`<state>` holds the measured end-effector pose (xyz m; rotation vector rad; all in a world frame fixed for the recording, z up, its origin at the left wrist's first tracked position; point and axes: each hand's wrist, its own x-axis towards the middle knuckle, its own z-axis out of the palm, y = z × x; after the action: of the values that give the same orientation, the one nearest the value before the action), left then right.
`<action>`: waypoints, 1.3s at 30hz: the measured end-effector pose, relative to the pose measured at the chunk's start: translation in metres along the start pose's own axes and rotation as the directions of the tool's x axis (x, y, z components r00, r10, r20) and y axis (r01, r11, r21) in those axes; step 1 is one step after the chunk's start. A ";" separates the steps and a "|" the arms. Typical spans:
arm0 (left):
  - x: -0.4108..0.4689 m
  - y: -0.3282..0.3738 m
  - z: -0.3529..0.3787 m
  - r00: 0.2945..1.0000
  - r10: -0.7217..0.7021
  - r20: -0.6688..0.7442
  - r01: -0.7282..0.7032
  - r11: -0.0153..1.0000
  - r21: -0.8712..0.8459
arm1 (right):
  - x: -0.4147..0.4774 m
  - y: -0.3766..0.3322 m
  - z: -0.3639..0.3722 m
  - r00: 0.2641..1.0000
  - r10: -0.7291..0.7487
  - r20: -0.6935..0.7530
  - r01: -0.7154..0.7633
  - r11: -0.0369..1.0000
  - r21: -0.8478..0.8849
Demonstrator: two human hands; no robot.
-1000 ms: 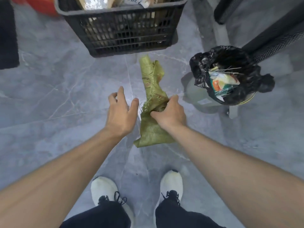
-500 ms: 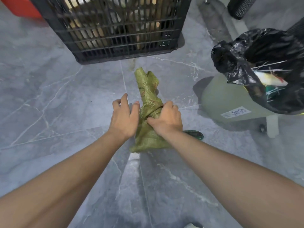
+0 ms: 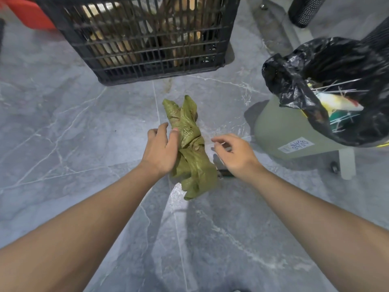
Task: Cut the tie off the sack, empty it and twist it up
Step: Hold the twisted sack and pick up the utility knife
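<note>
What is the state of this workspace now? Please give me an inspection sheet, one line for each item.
Surface: grey marble-look tiled floor, bare where visible.
Job's things: green woven sack, empty and twisted at its middle, upright off the floor.
Clutter: dark tool handle on the floor behind the sack; which tool, cannot tell.
Grips: left hand closed on the sack's twisted middle; right hand open, apart from the sack.
Cables: nothing seen.
Surroundings: black slatted crate with goods ahead; pale green bin with black liner, holding rubbish, to the right; red object at top left.
</note>
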<state>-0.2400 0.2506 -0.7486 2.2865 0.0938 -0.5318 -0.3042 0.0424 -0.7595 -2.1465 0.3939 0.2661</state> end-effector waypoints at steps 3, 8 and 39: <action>0.001 0.008 0.002 1.000 0.004 -0.017 -0.004 1.000 -0.013 | -0.005 0.025 -0.014 0.993 0.078 0.084 -0.044 0.938 -0.343; -0.008 0.012 0.005 1.000 0.013 -0.009 -0.013 1.000 -0.010 | -0.018 0.053 -0.008 0.958 0.222 0.181 -0.066 0.786 -0.615; -0.030 0.031 -0.012 0.996 0.091 0.011 -0.091 0.996 0.005 | -0.037 0.011 -0.037 0.945 0.121 -0.305 -0.139 0.989 -0.039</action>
<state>-0.2557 0.2405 -0.7082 2.2810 -0.0167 -0.4977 -0.3415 0.0126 -0.7349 -2.2285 0.7135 0.0214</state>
